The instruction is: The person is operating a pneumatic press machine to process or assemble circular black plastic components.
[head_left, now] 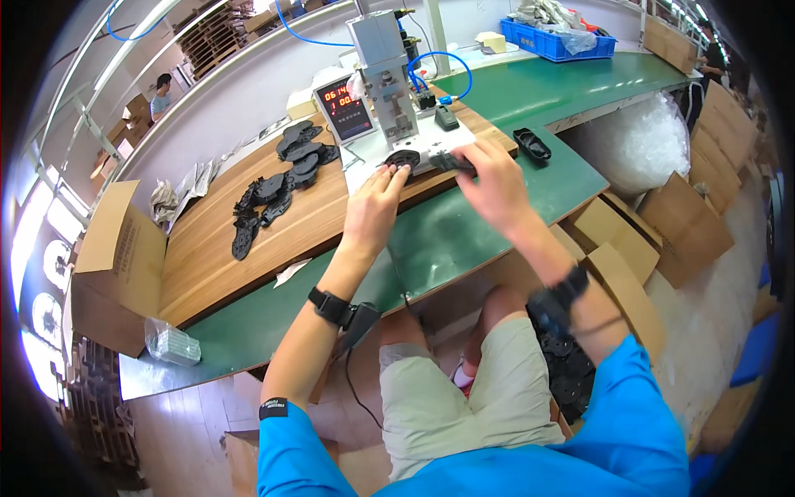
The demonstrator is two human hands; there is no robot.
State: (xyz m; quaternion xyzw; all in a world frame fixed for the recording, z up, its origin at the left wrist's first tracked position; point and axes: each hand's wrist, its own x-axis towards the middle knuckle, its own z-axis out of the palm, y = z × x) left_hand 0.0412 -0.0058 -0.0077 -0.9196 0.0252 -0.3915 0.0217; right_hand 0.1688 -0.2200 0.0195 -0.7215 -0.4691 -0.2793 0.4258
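In front of me a small bench press [389,91] stands on a white base. A black moulded plastic part [403,158] lies on that base below the press head. My left hand [369,214] has its fingertips and thumb at the part's near edge, gripping it. Just to the right, my right hand [499,189] pinches a second dark plastic piece [448,161], its fingers curled over the right end. Fingers partly cover both pieces. Beside the press, a control box [344,106] shows lit red digits.
Several black parts [273,189] are heaped on the wooden board [199,265] to the left. A black shell-like piece [532,147] lies on the green table [571,178]. Cardboard boxes [124,265] flank both sides. A blue crate [556,43] stands at the back; other people are farther off.
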